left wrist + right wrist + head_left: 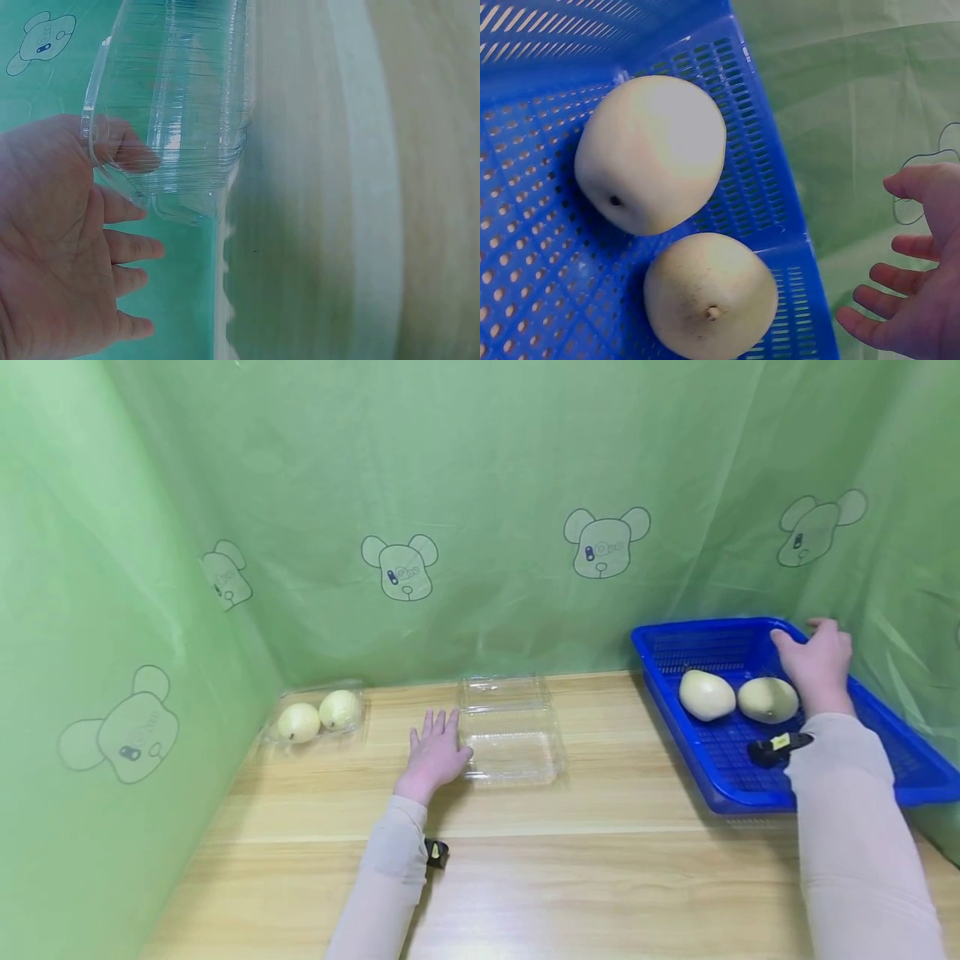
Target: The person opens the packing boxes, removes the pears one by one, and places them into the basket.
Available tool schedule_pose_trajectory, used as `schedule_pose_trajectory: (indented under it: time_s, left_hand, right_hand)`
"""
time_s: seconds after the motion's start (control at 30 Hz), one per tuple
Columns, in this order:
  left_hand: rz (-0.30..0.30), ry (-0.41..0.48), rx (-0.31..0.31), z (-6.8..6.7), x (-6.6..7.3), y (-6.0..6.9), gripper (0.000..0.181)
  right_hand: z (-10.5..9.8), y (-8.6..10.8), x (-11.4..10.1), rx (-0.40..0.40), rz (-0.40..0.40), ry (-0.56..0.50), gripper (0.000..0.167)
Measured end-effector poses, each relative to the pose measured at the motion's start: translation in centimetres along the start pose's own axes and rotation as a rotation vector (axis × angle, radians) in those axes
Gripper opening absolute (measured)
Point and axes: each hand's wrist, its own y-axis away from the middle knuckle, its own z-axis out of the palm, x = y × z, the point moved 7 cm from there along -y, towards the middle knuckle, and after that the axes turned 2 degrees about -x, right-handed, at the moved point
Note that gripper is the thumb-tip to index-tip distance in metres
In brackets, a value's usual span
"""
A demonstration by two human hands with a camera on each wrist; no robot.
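Observation:
My left hand [435, 752] is at the left edge of a stack of clear plastic clamshell boxes [517, 756], its fingers spread. In the left wrist view, the thumb of that hand [52, 240] lies at the rim of the nested boxes [187, 97]; whether it touches them I cannot tell. My right hand [817, 660] hovers at the far right part of a blue plastic basket [720, 797], fingers apart and holding nothing. Two pale yellow pears [707, 695] lie side by side in the basket. The right wrist view shows the right hand [922, 277] apart from both pears [656, 154].
On the far left of the wooden table [570, 877] stands a clear box [354, 735] holding two pale pears [298, 722]. Green curtains [495, 460] with bear faces enclose the table at the back and sides.

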Motion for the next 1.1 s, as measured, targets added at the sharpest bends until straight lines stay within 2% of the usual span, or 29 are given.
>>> schedule_pose_trajectory:
  time_s: [0.23,0.5,0.67,0.87,1.0,1.1]
  left_hand:
    - [0.0,-0.003,0.007,0.0,0.1,-0.1,0.075]
    - [0.012,0.011,0.015,-0.2,0.3,0.0,0.072]
    - [0.014,0.017,0.021,-0.6,0.3,0.1,0.067]
    - [0.026,0.013,0.037,-1.4,0.5,0.4,0.067]
    - [0.047,0.033,0.053,-2.3,0.8,0.8,0.066]
    - [0.066,0.033,0.091,-3.5,1.1,1.1,0.064]
  right_hand:
    - [-1.3,-0.1,-0.7,0.011,0.023,-0.037,0.079]
    - [-2.9,1.0,-3.8,0.021,0.02,-0.089,0.08]
    - [-3.2,2.0,-6.1,0.028,-0.025,-0.103,0.077]
    - [-2.6,4.0,-8.9,0.014,-0.097,-0.128,0.073]
    - [-1.8,5.6,-10.8,-0.038,-0.182,-0.111,0.073]
    - [-0.9,6.7,-12.3,-0.09,-0.253,-0.1,0.073]
